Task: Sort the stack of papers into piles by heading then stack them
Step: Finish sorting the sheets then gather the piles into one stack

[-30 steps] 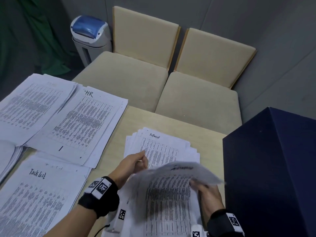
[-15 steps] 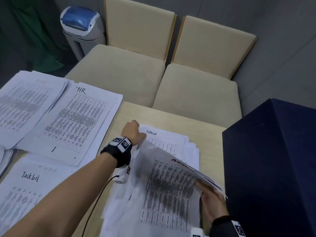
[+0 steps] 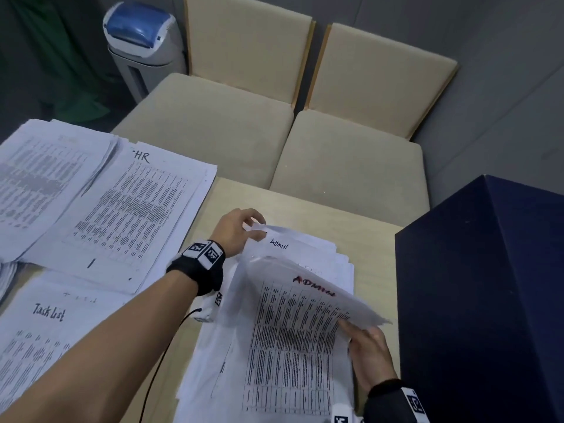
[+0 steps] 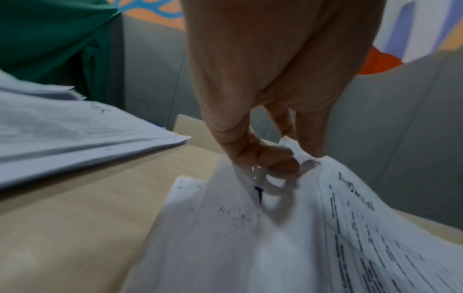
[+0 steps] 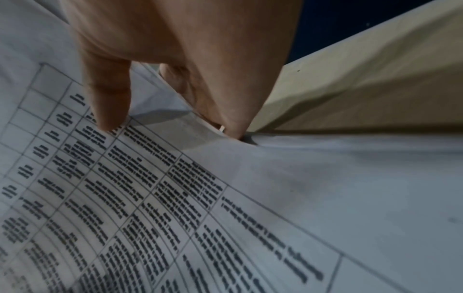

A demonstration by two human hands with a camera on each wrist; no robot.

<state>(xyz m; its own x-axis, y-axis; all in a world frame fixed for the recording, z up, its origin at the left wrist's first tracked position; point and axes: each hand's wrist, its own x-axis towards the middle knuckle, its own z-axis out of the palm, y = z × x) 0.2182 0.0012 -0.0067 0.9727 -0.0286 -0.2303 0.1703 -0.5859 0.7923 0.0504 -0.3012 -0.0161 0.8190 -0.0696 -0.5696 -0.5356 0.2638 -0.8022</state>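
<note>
- The pale wooden bench [image 3: 375, 261] is carrying several spreads of printed sheets, with a dark blue box [image 3: 488, 300] standing at its right edge.
- Two beige chairs [image 3: 274, 123] are sitting side by side beyond the far edge of the bench, and a grey bin with a blue lid [image 3: 143, 41] is standing to their left.
- The HR pile [image 3: 128, 209] is lying at far left-centre, overlapping an unlabelled pile [image 3: 45, 178] at its left; the Task list pile [image 3: 48, 337] is lying nearer, at left.
- The Admin pile [image 3: 305, 251] is lying in the middle, just left of the box.
- A sheet headed ADMIN in red [image 3: 293, 331] is arching above that pile.
- The right hand [image 3: 369, 355] is gripping this sheet's right edge, thumb on top and fingers underneath.
- The left hand [image 3: 238, 230] is pinching the far-left corner of a sheet of the Admin pile between thumb and fingertips [image 4: 280, 158].
</note>
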